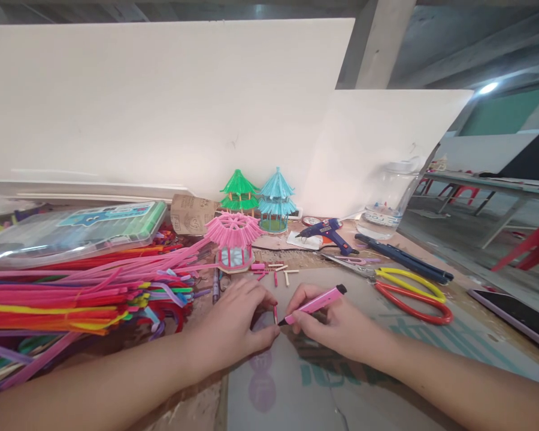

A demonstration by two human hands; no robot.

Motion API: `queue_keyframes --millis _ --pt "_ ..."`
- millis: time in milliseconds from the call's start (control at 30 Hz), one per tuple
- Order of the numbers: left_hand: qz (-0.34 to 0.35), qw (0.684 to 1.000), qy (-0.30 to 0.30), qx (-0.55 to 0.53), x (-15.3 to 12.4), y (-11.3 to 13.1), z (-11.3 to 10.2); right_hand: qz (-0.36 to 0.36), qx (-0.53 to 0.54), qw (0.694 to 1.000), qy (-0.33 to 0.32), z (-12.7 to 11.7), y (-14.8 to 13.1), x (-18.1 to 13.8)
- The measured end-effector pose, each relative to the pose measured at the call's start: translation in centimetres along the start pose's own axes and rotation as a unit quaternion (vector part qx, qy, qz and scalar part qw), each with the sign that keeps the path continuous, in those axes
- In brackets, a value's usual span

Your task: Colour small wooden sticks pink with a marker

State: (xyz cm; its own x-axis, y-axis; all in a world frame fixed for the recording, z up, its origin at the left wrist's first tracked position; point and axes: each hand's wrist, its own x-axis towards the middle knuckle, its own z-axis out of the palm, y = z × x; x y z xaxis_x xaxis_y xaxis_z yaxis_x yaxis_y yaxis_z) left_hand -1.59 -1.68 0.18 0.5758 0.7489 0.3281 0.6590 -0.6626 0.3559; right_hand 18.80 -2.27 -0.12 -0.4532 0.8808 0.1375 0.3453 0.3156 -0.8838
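Observation:
My right hand [330, 323] is closed round a pink marker pen [317, 303], its tip pointing left and down at a short pink stick [275, 313]. My left hand [238, 317] pinches that stick upright on a sheet of cardboard [386, 359]. Several more short sticks [276, 270], pink and pale, lie just beyond the hands. A pink pavilion model [233, 239] stands behind them, with a green pavilion model [239, 191] and a blue pavilion model [276, 200] further back against the white board.
A big heap of coloured pipe cleaners [85, 293] fills the left. A clear plastic case [72, 230] lies behind it. To the right are a blue glue gun [327, 232], red and yellow scissors [413, 293], dark pliers [404, 257], a clear jar [388, 200] and a phone [521, 314].

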Motion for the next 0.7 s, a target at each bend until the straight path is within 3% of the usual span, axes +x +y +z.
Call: queue_keyframes --millis 233,700 --pt "-0.007 0.999 -0.014 0.04 0.01 0.18 -0.08 0.005 0.001 0.999 0.036 0.08 0.13 0.15" --pt "0.042 0.999 0.014 0.03 -0.03 -0.44 -0.1 0.008 -0.011 1.0 0.025 0.09 -0.23 0.33"
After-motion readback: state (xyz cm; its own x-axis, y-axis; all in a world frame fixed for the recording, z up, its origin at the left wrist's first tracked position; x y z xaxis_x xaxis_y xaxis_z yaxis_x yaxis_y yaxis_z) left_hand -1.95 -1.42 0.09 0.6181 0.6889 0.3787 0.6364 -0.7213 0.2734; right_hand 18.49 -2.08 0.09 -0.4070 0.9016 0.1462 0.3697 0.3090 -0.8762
